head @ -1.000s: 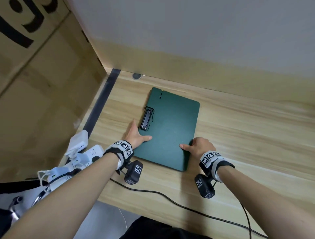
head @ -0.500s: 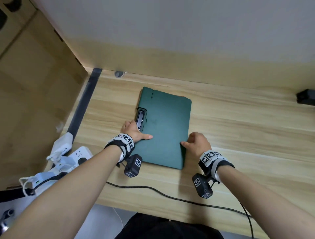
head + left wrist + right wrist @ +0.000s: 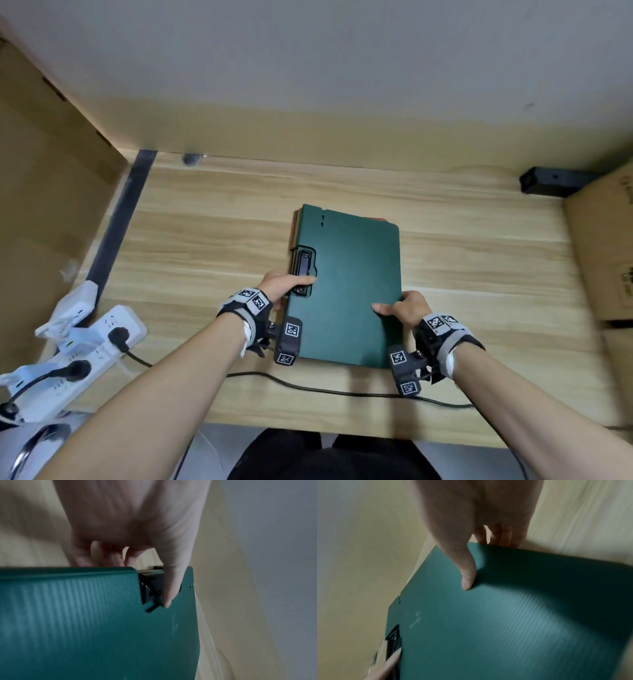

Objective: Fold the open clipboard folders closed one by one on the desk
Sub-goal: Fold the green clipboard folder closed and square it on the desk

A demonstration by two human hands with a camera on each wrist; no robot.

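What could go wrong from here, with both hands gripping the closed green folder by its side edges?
The left hand has its thumb across the black clip; if the clip snaps, the thumb could be pinched. The right hand pinches the green folder only at its edge, so lifting it may let the cover fall open. The black cable along the desk's front edge could catch a wrist.

both forearms reach forward. left hand (image 3: 281, 285) and right hand (image 3: 405, 309) each lay a thumb flat, fingers curled under.

White plastic power strips (image 3: 85, 342) lie at the left edge of the light wooden tabletop (image 3: 212, 240); a black cable (image 3: 342, 392) crosses its near edge; brown cardboard boxes (image 3: 606, 246) stand at its right.
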